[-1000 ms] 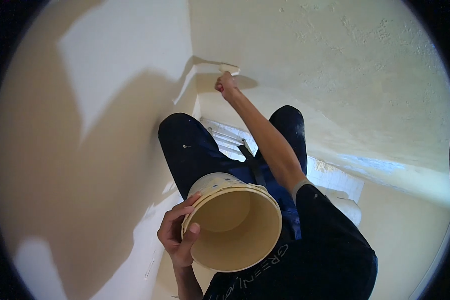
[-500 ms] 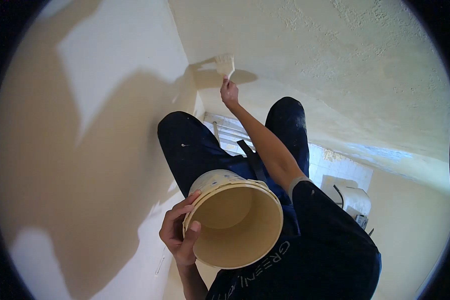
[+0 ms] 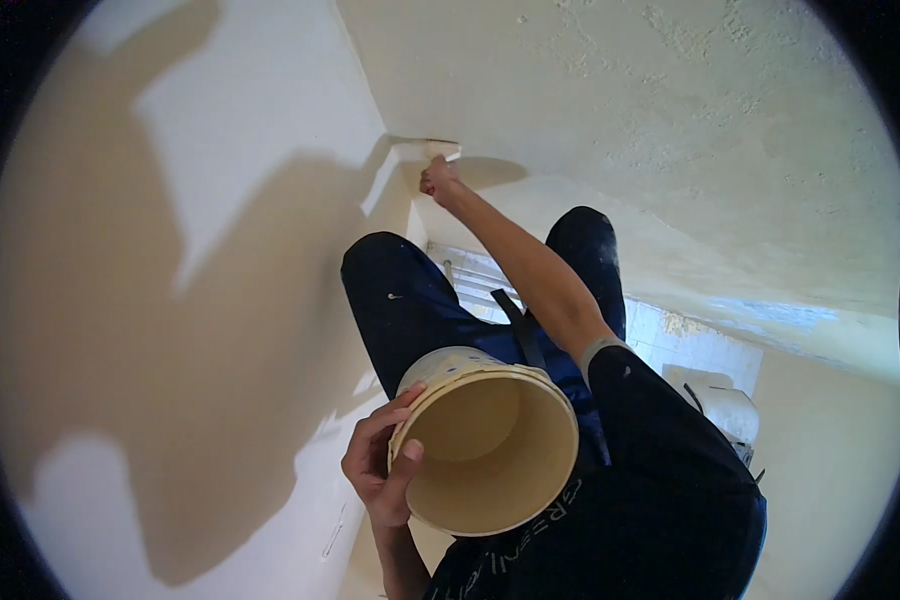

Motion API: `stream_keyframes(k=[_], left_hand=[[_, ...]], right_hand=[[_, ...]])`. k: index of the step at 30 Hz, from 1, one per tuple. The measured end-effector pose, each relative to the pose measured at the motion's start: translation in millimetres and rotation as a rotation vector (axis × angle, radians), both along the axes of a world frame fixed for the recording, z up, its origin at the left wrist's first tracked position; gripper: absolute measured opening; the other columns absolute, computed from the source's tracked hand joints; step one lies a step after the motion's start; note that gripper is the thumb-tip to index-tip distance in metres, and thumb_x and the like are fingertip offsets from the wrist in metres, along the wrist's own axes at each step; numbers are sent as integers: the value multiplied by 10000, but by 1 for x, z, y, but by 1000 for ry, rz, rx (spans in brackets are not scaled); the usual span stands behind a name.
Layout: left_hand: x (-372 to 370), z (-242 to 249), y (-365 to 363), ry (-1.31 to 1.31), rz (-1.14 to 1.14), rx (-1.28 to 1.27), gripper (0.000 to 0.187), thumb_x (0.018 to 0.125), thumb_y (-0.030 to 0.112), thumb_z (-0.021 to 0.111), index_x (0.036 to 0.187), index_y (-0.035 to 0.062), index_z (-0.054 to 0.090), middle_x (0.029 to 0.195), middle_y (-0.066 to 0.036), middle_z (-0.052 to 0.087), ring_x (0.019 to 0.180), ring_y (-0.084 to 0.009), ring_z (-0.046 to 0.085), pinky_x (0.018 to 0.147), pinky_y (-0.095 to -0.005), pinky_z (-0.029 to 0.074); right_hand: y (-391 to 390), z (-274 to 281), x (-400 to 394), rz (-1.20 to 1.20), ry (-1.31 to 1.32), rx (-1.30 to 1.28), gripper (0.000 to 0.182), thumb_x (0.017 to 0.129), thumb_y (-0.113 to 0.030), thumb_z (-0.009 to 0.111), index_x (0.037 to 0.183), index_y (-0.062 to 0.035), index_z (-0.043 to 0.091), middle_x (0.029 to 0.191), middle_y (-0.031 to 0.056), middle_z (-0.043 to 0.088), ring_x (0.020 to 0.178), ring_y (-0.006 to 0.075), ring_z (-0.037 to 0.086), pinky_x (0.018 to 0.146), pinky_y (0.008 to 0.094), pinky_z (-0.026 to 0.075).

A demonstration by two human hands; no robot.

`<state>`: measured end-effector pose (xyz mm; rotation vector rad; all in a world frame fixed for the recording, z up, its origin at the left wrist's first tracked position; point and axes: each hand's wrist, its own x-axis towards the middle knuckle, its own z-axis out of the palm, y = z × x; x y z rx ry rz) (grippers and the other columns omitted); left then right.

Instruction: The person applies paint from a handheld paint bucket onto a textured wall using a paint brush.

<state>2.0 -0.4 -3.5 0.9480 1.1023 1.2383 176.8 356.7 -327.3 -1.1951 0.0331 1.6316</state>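
The right hand (image 3: 438,182) is stretched far out from the body, fingers closed round the handle of a paintbrush (image 3: 440,151) whose pale bristle end lies pressed sideways into the corner where the smooth wall (image 3: 220,200) on the left meets the rough textured wall (image 3: 670,120); the brush is turned flat so that its bristles reach right into the seam, and its shadow falls just behind it on both surfaces. The left hand (image 3: 380,470) is kept close in front of the chest and grips a cream paint bucket (image 3: 490,450) by its rim, thumb hooked over the lip into the mouth and the other fingers wrapped round the outside. The bucket is tilted so its open mouth faces the camera, which keeps the inside within easy reach of the brush arm; how much paint lies in it cannot be made out. Below the bucket are the person's dark trousers (image 3: 410,310), flecked with light specks, and between the legs show the rungs of a ladder (image 3: 470,275), which is why the view drops so steeply down the corner. A white container (image 3: 720,405) stands on the floor far below to the right, beside a patch of tiled floor (image 3: 690,345).
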Motion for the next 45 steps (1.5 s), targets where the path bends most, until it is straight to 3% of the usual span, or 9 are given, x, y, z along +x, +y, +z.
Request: stream_keyframes(k=[8, 10, 15, 18, 20, 27, 35, 40, 45], left_hand=[[5, 2, 2, 35, 3, 17, 311, 803, 97, 649, 1080, -24, 577, 1169, -284, 598, 1109, -317, 595, 1001, -426, 418], [6, 4, 1, 31, 27, 21, 318, 802, 106, 655, 1082, -22, 577, 1164, -288, 599, 1102, -316, 599, 998, -423, 419], [10, 8, 0, 75, 24, 35, 330, 800, 124, 665, 1083, -22, 577, 1160, -287, 600, 1091, -312, 604, 993, -419, 423], [8, 10, -3, 97, 42, 29, 340, 801, 134, 668, 1087, -25, 576, 1159, -285, 601, 1085, -310, 607, 989, -418, 427], [11, 11, -5, 113, 28, 27, 346, 800, 138, 671, 1089, -27, 576, 1160, -284, 601, 1082, -309, 608, 987, -417, 429], [9, 13, -10, 155, 11, 82, 324, 824, 120, 633, 1101, -38, 572, 1165, -277, 601, 1074, -304, 609, 984, -416, 435], [7, 13, -9, 123, -19, 82, 320, 823, 98, 633, 1111, -28, 573, 1161, -267, 606, 1071, -307, 613, 970, -418, 451], [2, 13, -2, 90, -86, 112, 314, 821, 93, 640, 1107, -23, 580, 1159, -265, 607, 1073, -294, 613, 976, -413, 446], [1, 12, -3, 78, -90, 101, 308, 827, 82, 631, 1110, -29, 577, 1169, -264, 602, 1083, -303, 605, 981, -420, 442]], right_hand=[[-83, 138, -26, -90, -545, 519, 460, 998, -461, 369, 714, -102, 414, 559, -20, 375, 427, 72, 348, 370, 246, 258], [-74, 109, -12, -190, -859, 629, 533, 1023, -378, 340, 693, 20, 469, 515, 112, 453, 427, 260, 429, 468, 393, 400], [-87, 9, 34, -90, -1359, 307, 549, 1002, -372, 358, 751, 81, 539, 543, 249, 483, 529, 475, 429, 585, 503, 428], [-77, -45, 30, -108, -1346, 136, 525, 971, -393, 410, 702, 40, 538, 520, 183, 496, 516, 385, 512, 509, 519, 428], [-54, -93, 39, 119, 100, -147, 418, 932, -373, 456, 694, -41, 546, 484, 81, 446, 444, 256, 485, 356, 448, 348], [-75, 77, 76, -207, -62, 61, 333, 938, -268, 421, 653, -126, 321, 498, 20, 338, 367, 104, 264, 332, 256, 209], [-167, 286, 134, -42, -754, 578, 494, 986, -478, 407, 683, -90, 452, 547, -6, 445, 418, 77, 407, 362, 251, 306], [-143, 268, 181, -110, -696, 706, 527, 994, -476, 395, 680, -64, 490, 540, -16, 433, 445, 79, 395, 410, 262, 336], [-168, 219, 221, 25, -1245, 515, 588, 992, -479, 398, 693, 17, 501, 557, -10, 435, 530, 91, 401, 492, 282, 373]])
